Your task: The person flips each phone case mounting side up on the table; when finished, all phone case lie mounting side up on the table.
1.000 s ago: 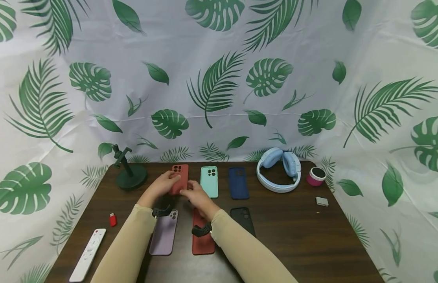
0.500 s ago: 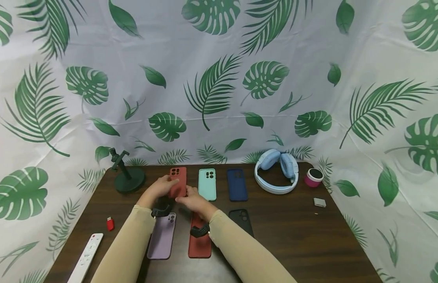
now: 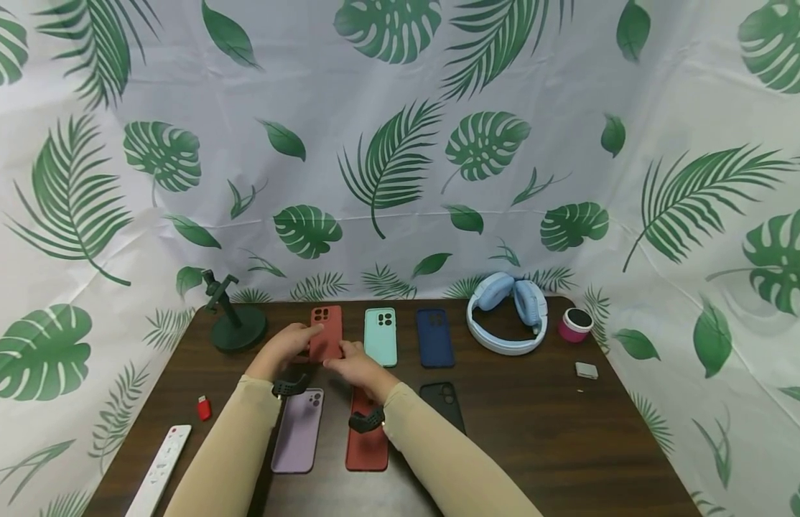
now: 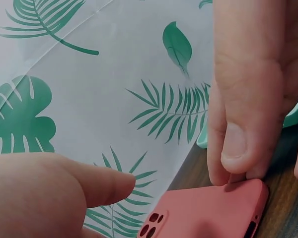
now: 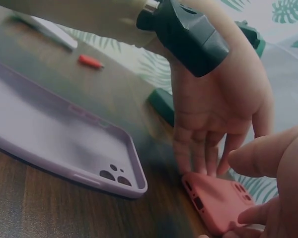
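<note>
A red phone case (image 3: 327, 342) with camera cutouts lies back up at the table's rear left. My left hand (image 3: 285, 350) is at its left side, and in the right wrist view the fingers of that left hand (image 5: 218, 99) reach straight down to its edge. Above the case in the left wrist view is the left thumb (image 4: 111, 186), apart from it. From the right comes my right hand (image 3: 357, 366), whose fingertips touch the case's lower right edge. Its thumb (image 5: 256, 154) is held up off the case. A mint phone case (image 3: 381, 337) lies just to the right.
Beyond the mint case is a blue phone case (image 3: 435, 337). Nearer lie purple (image 3: 298, 431), second red (image 3: 366, 449) and black phone cases (image 3: 442, 403). Around them are a green stand (image 3: 238, 330), blue headphones (image 3: 506, 348), a pink jar (image 3: 575, 325), a USB stick (image 3: 204, 408) and a remote (image 3: 159, 470).
My left hand has shifted slightly left, so less of its thumb overlaps the red case. The right hand has drawn slightly down toward the case's lower corner. The case stays in place beside the mint one.
</note>
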Demonstrator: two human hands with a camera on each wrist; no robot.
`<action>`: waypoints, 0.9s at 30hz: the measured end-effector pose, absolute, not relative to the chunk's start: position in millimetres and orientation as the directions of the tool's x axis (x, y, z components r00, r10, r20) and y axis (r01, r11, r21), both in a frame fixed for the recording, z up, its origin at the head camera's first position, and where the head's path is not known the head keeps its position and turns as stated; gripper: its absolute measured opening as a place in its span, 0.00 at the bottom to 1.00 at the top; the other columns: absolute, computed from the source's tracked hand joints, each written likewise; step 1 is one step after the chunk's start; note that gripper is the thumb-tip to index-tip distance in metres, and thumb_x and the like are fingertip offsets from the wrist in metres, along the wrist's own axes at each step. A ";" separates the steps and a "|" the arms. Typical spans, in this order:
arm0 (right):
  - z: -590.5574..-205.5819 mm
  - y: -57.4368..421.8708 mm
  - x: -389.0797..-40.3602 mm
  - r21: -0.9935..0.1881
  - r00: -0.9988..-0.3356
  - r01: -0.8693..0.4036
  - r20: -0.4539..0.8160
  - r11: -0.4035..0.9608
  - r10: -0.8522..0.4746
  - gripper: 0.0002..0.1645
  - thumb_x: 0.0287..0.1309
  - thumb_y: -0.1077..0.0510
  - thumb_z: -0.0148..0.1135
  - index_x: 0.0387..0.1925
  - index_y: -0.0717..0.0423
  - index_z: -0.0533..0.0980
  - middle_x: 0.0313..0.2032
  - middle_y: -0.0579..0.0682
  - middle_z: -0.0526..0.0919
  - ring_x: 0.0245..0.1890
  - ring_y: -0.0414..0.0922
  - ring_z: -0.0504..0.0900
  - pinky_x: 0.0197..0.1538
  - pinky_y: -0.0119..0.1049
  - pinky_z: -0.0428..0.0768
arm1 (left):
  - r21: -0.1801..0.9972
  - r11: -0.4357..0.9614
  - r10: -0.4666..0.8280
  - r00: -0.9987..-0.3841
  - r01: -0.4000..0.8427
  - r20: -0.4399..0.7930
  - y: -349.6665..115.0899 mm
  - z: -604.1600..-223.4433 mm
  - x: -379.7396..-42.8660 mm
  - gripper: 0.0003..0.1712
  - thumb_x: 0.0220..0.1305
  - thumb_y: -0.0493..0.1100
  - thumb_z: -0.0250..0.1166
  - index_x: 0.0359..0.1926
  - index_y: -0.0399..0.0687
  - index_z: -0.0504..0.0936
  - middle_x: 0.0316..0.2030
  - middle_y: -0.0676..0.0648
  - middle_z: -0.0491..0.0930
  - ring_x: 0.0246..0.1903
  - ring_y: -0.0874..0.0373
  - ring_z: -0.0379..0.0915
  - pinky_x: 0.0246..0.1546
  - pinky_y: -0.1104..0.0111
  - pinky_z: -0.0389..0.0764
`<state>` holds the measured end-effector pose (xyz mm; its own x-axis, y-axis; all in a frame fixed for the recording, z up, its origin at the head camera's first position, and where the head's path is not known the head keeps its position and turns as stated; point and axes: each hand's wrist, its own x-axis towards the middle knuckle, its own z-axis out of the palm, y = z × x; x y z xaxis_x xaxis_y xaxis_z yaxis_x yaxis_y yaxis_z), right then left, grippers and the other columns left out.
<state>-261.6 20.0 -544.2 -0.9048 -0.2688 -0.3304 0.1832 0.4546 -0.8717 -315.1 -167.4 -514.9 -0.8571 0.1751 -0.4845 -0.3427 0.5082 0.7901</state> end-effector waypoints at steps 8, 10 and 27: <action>-541.7 17.2 -259.5 -0.865 -0.918 0.167 -0.312 0.474 -0.245 0.42 0.69 0.42 0.58 0.77 0.53 0.59 0.73 0.57 0.58 0.71 0.56 0.64 0.70 0.59 0.67 | 0.840 0.399 0.205 -0.858 -0.367 -0.472 -169.7 -515.0 -312.3 0.40 0.79 0.56 0.48 0.73 0.25 0.57 0.70 0.30 0.61 0.65 0.38 0.64 0.64 0.45 0.75; -541.4 15.9 -259.9 -0.856 -0.923 0.163 -0.308 0.490 -0.229 0.41 0.69 0.41 0.57 0.76 0.54 0.61 0.73 0.58 0.59 0.71 0.56 0.65 0.70 0.58 0.67 | 0.846 0.390 0.208 -0.860 -0.364 -0.466 -169.8 -514.2 -312.0 0.39 0.79 0.56 0.47 0.72 0.25 0.57 0.69 0.30 0.61 0.62 0.40 0.65 0.62 0.46 0.77; -540.6 7.2 -260.0 -0.858 -0.972 0.095 -0.190 0.504 -0.141 0.20 0.67 0.47 0.62 0.52 0.55 0.78 0.50 0.53 0.71 0.45 0.46 0.75 0.50 0.44 0.76 | 0.873 0.315 0.227 -0.863 -0.373 -0.451 -163.7 -500.0 -306.1 0.31 0.81 0.52 0.45 0.68 0.29 0.65 0.50 0.39 0.69 0.47 0.50 0.72 0.48 0.59 0.84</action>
<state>-260.0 7.2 -540.6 -0.9716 -0.1406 -0.1903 0.0951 0.5043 -0.8583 -306.1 -163.7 -500.0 -0.8634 0.2267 -0.4507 -0.3728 0.3150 0.8728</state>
